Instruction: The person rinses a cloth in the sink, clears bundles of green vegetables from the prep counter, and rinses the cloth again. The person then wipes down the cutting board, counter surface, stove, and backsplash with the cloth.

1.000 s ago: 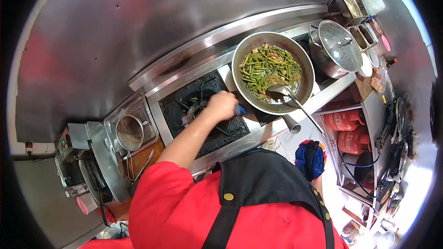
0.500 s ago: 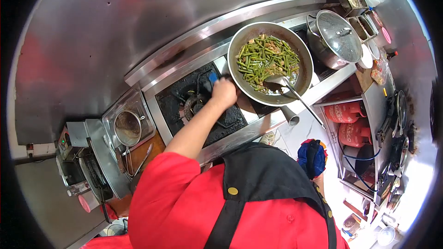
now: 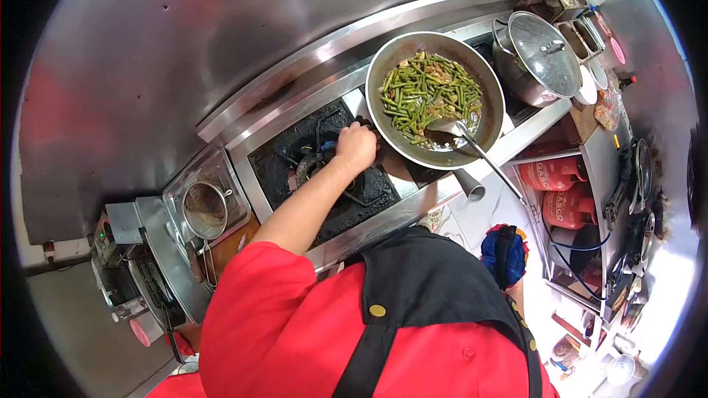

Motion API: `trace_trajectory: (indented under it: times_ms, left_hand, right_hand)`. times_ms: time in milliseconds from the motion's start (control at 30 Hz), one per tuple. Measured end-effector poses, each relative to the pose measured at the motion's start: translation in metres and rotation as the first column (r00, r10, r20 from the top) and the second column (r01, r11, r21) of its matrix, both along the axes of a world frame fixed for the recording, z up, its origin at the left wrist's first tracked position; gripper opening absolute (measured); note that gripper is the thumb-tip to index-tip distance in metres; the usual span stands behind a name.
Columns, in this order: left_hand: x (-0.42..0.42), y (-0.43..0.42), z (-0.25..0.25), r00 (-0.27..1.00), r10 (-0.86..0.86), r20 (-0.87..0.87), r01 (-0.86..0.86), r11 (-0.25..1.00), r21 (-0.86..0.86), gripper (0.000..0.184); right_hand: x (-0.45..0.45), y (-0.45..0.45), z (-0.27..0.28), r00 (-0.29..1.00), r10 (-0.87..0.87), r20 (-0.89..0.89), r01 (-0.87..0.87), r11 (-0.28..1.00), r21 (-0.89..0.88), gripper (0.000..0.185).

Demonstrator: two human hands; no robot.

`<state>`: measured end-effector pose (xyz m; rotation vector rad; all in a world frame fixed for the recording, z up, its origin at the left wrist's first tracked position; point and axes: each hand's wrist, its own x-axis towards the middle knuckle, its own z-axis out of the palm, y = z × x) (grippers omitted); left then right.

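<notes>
Over the gas burner [image 3: 324,173], my left hand [image 3: 357,147] is closed, its knuckles up and fingers mostly hidden. A small bit of blue shows beside it, too covered to name. Just right of this hand, a wide pan [image 3: 494,96] holds cut green beans [image 3: 431,96] in a little sauce. A metal turner [image 3: 472,141] rests in the pan with its handle over the rim. Low on my right side, my right hand is wrapped in a bunched blue cloth [image 3: 504,256] with red and yellow edges; only the wrist shows.
A lidded steel pot [image 3: 537,55] stands right of the pan. The pan's hollow handle [image 3: 474,191] juts past the stove's front edge. Red gas cylinders [image 3: 564,208] sit under the shelf at right. A strainer [image 3: 206,210] lies over a tray at left.
My left hand has shifted slightly, and the blue bit beside it now shows lower and less clearly. The cloth at my right has barely moved. The view has tilted a little.
</notes>
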<state>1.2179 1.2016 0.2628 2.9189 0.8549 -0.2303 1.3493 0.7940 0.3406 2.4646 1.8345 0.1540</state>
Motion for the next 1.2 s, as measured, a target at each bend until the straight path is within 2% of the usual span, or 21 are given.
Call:
trace_trajectory:
  times_ms: [33,100,167,233,267,333,400,433,467,533,567,633,667,733,833,867,900,933,1000,1100,1200]
  left_hand:
    - [-0.005,0.004,0.003,1.000,0.009,0.012,-0.009,1.000,-0.021,0.017]
    - [0.001,0.024,0.019,0.987,0.158,0.029,-0.157,0.987,-0.035,0.016]
    - [0.003,0.047,0.004,0.970,0.172,0.173,-0.181,0.983,0.037,0.015]
    - [0.008,0.029,-0.019,0.968,0.239,0.083,-0.244,0.968,0.056,0.021]
    - [0.002,0.006,-0.009,0.991,0.119,0.069,-0.119,0.993,0.006,0.024]
    - [-0.004,-0.005,0.009,0.997,-0.011,0.074,0.016,0.998,-0.069,0.030]
    - [0.005,0.025,0.005,0.983,0.181,0.031,-0.181,0.983,-0.018,0.021]
    - [0.007,0.049,-0.008,0.967,0.250,0.047,-0.251,0.967,0.028,0.017]
    - [0.003,0.053,0.004,0.964,0.219,0.151,-0.216,0.976,-0.034,0.015]
    - [0.004,0.021,-0.003,0.989,0.130,0.065,-0.132,0.990,0.040,0.015]
    - [0.001,0.008,-0.003,0.999,0.042,-0.027,-0.039,0.992,0.121,0.016]
    - [-0.008,0.004,0.003,0.990,-0.117,0.076,0.119,0.993,-0.025,0.018]
    - [-0.008,0.015,0.008,0.995,-0.069,0.069,0.069,0.998,-0.003,0.017]
    - [0.004,0.044,0.003,0.952,0.223,0.212,-0.226,0.974,-0.009,0.014]
    - [0.014,0.081,-0.023,0.897,0.168,0.409,-0.219,0.972,0.081,0.016]
    - [0.016,0.076,-0.030,0.878,0.156,0.452,-0.200,0.978,0.051,0.016]
    - [0.017,0.065,-0.038,0.859,0.146,0.491,-0.178,0.984,0.019,0.016]
    - [0.020,0.046,-0.039,0.747,0.440,0.499,-0.342,0.897,-0.279,0.018]
    - [0.003,0.013,-0.039,0.868,0.188,0.459,-0.136,0.980,-0.144,0.021]
    - [-0.012,-0.027,-0.022,0.966,-0.120,0.229,0.128,0.992,-0.021,0.016]
    - [-0.020,-0.048,-0.020,0.825,-0.284,0.489,0.332,0.943,-0.011,0.017]
  right_hand:
    - [-0.002,-0.002,0.000,1.000,-0.006,-0.003,0.006,1.000,-0.001,0.040]
    - [0.001,-0.003,-0.001,0.946,0.026,-0.322,0.037,0.982,0.188,0.037]
    - [-0.001,-0.005,-0.007,0.961,-0.008,-0.276,0.061,0.981,0.183,0.036]
    - [0.005,-0.016,-0.024,0.975,-0.034,-0.220,0.075,0.981,0.180,0.035]
    - [0.010,-0.030,-0.043,0.564,-0.185,-0.805,0.476,0.869,0.134,0.033]
    - [0.003,-0.020,-0.036,-0.142,-0.092,-0.986,0.705,0.689,-0.166,0.031]
    - [-0.011,-0.005,-0.007,0.601,-0.324,-0.731,0.493,0.870,0.020,0.020]
    - [-0.011,-0.004,-0.004,0.603,-0.325,-0.729,0.493,0.870,0.019,0.020]
    - [-0.012,-0.004,-0.001,0.866,-0.229,-0.445,0.312,0.943,0.121,0.020]
    - [-0.005,-0.017,-0.012,0.993,-0.077,-0.093,0.090,0.986,0.141,0.020]
    - [0.007,-0.033,-0.037,0.608,-0.235,-0.758,0.503,0.853,0.140,0.026]
    - [0.008,-0.035,-0.041,-0.137,-0.096,-0.986,0.741,0.650,-0.166,0.032]
    - [0.007,-0.040,-0.039,0.415,-0.323,-0.850,0.531,0.845,-0.062,0.038]
    - [0.001,-0.036,-0.028,0.858,-0.288,-0.426,0.255,0.958,-0.133,0.043]
    - [-0.009,-0.041,-0.033,0.825,-0.360,-0.435,0.336,0.932,-0.136,0.049]
    - [-0.005,-0.043,-0.046,0.378,-0.326,-0.867,0.515,0.852,-0.096,0.053]
    - [-0.006,-0.041,-0.041,0.579,-0.372,-0.725,0.419,0.899,-0.126,0.055]
    - [-0.007,-0.039,-0.035,0.756,-0.367,-0.542,0.333,0.929,-0.165,0.056]
    - [-0.013,-0.036,-0.032,0.882,-0.264,-0.390,0.245,0.964,-0.101,0.054]
    - [-0.011,-0.023,-0.031,0.535,-0.389,-0.750,0.500,0.861,-0.090,0.050]
    - [-0.008,-0.026,-0.057,0.575,-0.413,-0.706,0.465,0.875,-0.133,0.052]
